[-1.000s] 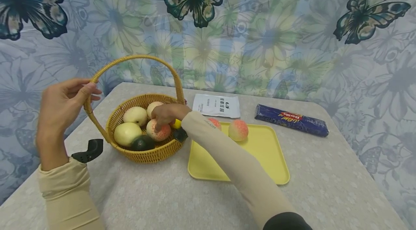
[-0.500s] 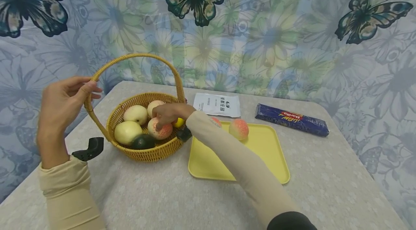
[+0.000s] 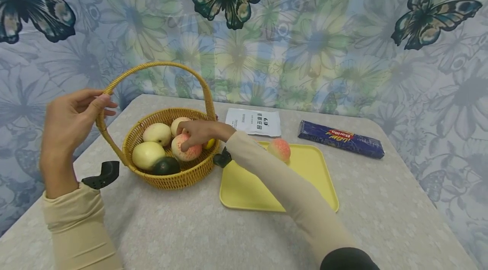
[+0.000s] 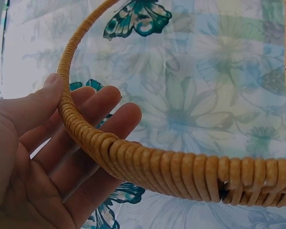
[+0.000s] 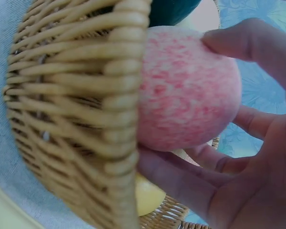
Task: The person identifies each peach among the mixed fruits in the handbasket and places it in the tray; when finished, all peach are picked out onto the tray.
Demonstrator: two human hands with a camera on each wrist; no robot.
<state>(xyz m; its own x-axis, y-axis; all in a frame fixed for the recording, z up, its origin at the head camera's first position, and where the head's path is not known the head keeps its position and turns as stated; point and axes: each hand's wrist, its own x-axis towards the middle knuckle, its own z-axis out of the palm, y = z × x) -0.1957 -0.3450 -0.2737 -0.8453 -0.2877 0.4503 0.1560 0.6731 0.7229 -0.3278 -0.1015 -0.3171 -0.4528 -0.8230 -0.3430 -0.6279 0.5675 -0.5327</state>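
A wicker basket (image 3: pixel 173 182) with a tall arched handle (image 4: pixel 167 167) stands at the left of the table. My left hand (image 3: pixel 72 119) pinches the handle's left side between thumb and fingers. Inside the basket my right hand (image 3: pixel 202 131) grips a pink-speckled peach (image 3: pixel 187 148); in the right wrist view thumb and fingers wrap around the peach (image 5: pixel 188 90) beside the rim. Around it lie two pale yellow fruits (image 3: pixel 148 155), a dark green avocado-like fruit (image 3: pixel 165 166), another peach (image 3: pixel 179 125) and a partly hidden yellow fruit (image 3: pixel 209 143).
Right of the basket lies a yellow tray (image 3: pixel 251 200) bearing a peach (image 3: pixel 280 150); my right forearm crosses over it. Behind are a white packet (image 3: pixel 253 122) and a blue Barilla pack (image 3: pixel 339 138). A butterfly-print curtain (image 3: pixel 305 58) hangs behind the table.
My right hand and the peach in it have shifted slightly up and right. A second peach on the tray, partly visible before, is now behind the sleeve. The left hand keeps its hold.
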